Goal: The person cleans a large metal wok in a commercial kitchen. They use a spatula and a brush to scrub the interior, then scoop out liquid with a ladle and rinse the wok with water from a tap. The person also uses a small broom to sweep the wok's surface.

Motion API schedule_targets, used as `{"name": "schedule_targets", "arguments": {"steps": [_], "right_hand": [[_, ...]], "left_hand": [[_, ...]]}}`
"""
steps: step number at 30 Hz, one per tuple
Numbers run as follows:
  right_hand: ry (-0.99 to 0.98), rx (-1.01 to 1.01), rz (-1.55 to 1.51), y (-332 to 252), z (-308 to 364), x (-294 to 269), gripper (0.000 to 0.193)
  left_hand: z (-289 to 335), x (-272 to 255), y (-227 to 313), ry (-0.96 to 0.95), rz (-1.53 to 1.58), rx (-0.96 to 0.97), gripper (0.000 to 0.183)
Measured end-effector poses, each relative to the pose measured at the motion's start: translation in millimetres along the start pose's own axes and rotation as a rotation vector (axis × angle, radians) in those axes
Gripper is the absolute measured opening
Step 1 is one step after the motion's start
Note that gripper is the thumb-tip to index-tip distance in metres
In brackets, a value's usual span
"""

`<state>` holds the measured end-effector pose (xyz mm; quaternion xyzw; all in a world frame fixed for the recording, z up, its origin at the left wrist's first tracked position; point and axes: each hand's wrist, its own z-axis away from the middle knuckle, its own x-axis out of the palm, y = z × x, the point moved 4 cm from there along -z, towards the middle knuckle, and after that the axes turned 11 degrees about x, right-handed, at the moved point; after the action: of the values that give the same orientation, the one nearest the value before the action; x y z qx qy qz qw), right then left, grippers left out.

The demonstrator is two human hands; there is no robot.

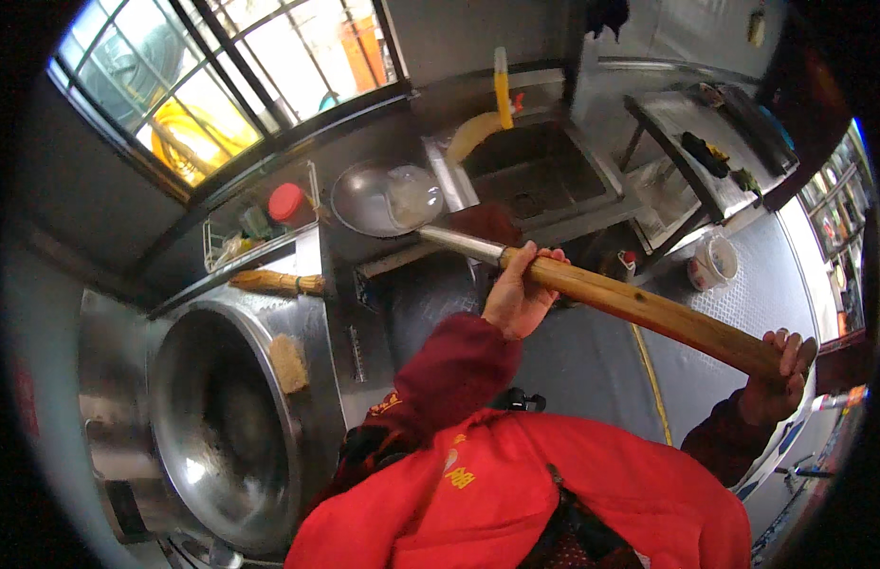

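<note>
A long wooden handle (pixel 649 313) with a metal sleeve (pixel 464 245) slants across in front of me. My left hand (pixel 519 299) grips it just below the sleeve. Toward its lower right end, my right hand (pixel 779 379) is wrapped around the wood. The sleeve's far tip meets the rim of a round metal bowl (pixel 359 197); whether the two are joined I cannot tell. Something whitish and rounded (pixel 413 197) shows inside the bowl.
A large wok (pixel 222 427) is set in the counter at left, with a sponge-like tan block (pixel 288 363) and a bamboo brush (pixel 277 283) beside it. Behind are a wire basket (pixel 212 248), red-lidded jar (pixel 288 203) and sink (pixel 535 175). Right: metal table (pixel 658 119), white bucket (pixel 713 263).
</note>
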<state>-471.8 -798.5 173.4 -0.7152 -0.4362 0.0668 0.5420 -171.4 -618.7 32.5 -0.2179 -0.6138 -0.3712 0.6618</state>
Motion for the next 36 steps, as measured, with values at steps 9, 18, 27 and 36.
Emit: {"name": "schedule_targets", "arguments": {"steps": [9, 18, 27, 36], "right_hand": [[0.259, 0.090, -0.224, 16.6, 31.4, -90.7, 0.011], [0.565, 0.264, -0.372, 70.1, 62.8, -136.7, 0.013], [0.190, 0.161, -0.385, 62.0, 17.6, -46.3, 0.012], [-0.441, 0.286, -0.489, 124.1, -3.6, 146.0, 0.026]], "left_hand": [[-41.0, -3.0, -79.5, 0.111, -0.241, -0.131, 0.019], [-56.2, -4.5, -84.5, 0.128, -0.681, -0.079, 0.024], [-15.8, 5.8, 0.0, 0.045, -0.316, 0.111, 0.015], [92.7, -19.1, 186.9, 0.179, 0.009, 0.655, 0.014]]}}
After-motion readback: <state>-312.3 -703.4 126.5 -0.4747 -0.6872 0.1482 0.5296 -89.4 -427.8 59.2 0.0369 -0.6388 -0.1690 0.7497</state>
